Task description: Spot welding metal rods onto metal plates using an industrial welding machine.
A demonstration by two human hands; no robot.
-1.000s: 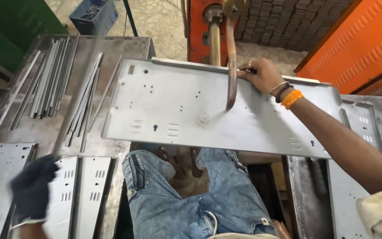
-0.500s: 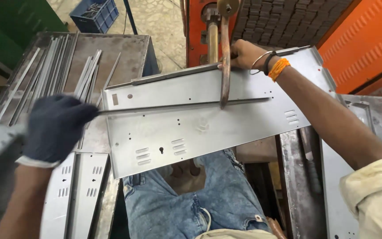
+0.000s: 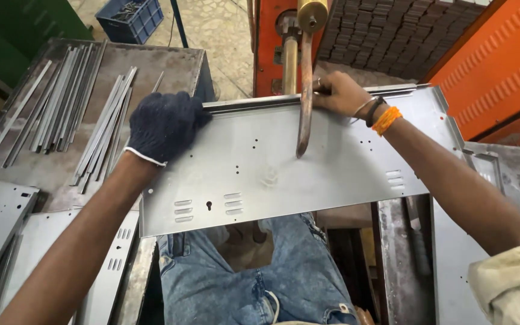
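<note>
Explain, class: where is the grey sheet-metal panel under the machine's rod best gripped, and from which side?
Likely along the folded far rim of the panel, one hand to each side of the rod. That raised lip gives fingers purchase; the flat face offers none. The left hand and right hand grip there now.

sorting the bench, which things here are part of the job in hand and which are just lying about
In hand: sheet metal panel, held by left hand and right hand; copper welding arm.

Lying about: metal strips, blue crate, spare panels.
</note>
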